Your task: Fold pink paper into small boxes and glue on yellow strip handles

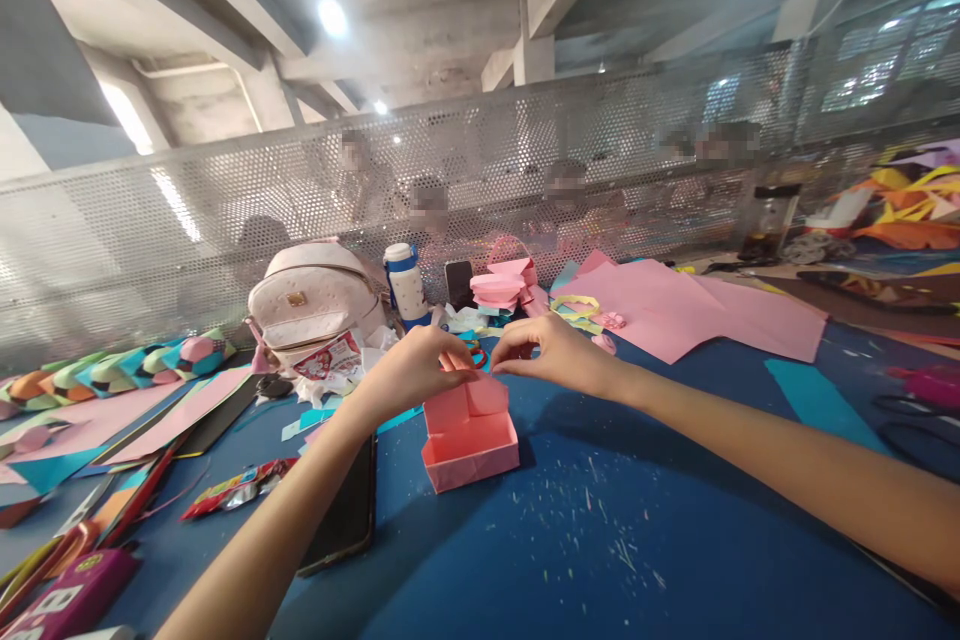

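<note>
Nearest, pale paper flecks point(622, 555) litter the smooth blue bench point(720, 530), and a flat, dark, glossy phone point(349, 510) lies partly under the left forearm. Just beyond, mid-bench, sits the pink paper box point(476, 465): its low, creased walls already stand, so the tray part looks formed, while the rear panel rises upright and the top remains uncovered. The left hand point(420, 358) has a narrow grip at that panel's upper edge; the right hand point(544, 348) curls with fingertips close together near its other corner. I cannot tell whether either pinches the paper. Farther back lie broad, matte pink sheets point(667, 305), a padded pale backpack point(315, 290) and an upright cylindrical bottle point(407, 285), before a perforated metal screen point(480, 150).
</note>
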Available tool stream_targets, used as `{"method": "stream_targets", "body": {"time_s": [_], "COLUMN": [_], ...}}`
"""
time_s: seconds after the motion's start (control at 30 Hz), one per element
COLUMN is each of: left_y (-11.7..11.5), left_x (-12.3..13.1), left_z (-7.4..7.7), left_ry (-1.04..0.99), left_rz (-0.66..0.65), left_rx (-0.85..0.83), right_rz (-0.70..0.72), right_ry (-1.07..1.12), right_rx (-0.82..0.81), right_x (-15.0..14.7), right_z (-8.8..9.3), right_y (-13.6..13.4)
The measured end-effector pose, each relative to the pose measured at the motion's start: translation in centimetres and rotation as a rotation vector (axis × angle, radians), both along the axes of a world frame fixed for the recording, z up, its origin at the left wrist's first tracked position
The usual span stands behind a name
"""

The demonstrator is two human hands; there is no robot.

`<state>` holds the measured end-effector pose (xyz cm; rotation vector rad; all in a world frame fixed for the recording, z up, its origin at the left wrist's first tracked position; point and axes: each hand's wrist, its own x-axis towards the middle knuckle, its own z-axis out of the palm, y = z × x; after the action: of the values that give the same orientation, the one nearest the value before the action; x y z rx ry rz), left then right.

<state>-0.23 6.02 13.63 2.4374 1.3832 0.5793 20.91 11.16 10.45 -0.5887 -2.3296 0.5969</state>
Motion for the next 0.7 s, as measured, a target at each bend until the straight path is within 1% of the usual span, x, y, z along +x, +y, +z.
{"method": "stream_targets", "body": {"time_s": [0.33,0.5,0.7], "left_y": [0.0,0.0,0.0], "left_x": [0.0,0.0,0.0], "left_z": [0.0,0.0,0.0], "left_ry": [-0.011,-0.014,-0.007], "left_rz": [-0.002,0.004,0.005], "left_rx": [-0.003,0.0,-0.013], "right_rz": [-0.008,-0.016,-0.021], "right_ry": [-0.145,-0.262,-0.227], "right_rx": [0.125,0.174,0.154], "right_x": [0.4,0.7,0.7], "right_z": [0.0,0.6,1.3], "right_y": [0.7,0.5,-0.6]}}
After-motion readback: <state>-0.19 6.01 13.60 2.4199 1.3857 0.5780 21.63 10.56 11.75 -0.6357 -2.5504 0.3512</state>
